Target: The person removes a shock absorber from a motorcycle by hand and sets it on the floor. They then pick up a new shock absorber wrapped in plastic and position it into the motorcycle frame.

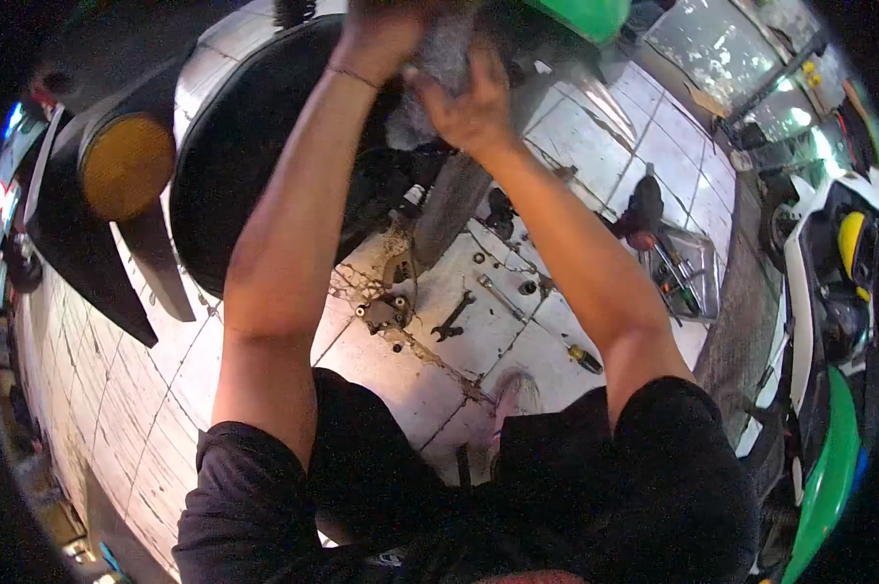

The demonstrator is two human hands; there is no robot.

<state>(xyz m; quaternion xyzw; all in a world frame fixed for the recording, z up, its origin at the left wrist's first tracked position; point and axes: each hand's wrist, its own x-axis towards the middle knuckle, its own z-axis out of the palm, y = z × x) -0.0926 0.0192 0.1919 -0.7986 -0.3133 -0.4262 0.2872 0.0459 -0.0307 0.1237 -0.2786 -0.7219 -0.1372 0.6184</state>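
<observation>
Both arms reach up to the top of the head view, at a grey metal part (447,49) of a motorcycle beside its dark wheel (254,146). My left hand (386,34) is at the left side of this part, its fingers cut off by the frame edge and hidden. My right hand (473,102) lies against the part's right side, thumb and fingers spread around it. A grey fork tube (451,209) slants down below my hands. Just under it, a brake caliper (386,310) rests on the tiled floor.
An open-ended wrench (455,317), a second wrench (502,298) and a yellow-black screwdriver (583,358) lie on the tiles. A metal tray (687,273) with tools is at the right. Green and white bodywork (824,477) stands far right; an orange reflector (128,167) is at left.
</observation>
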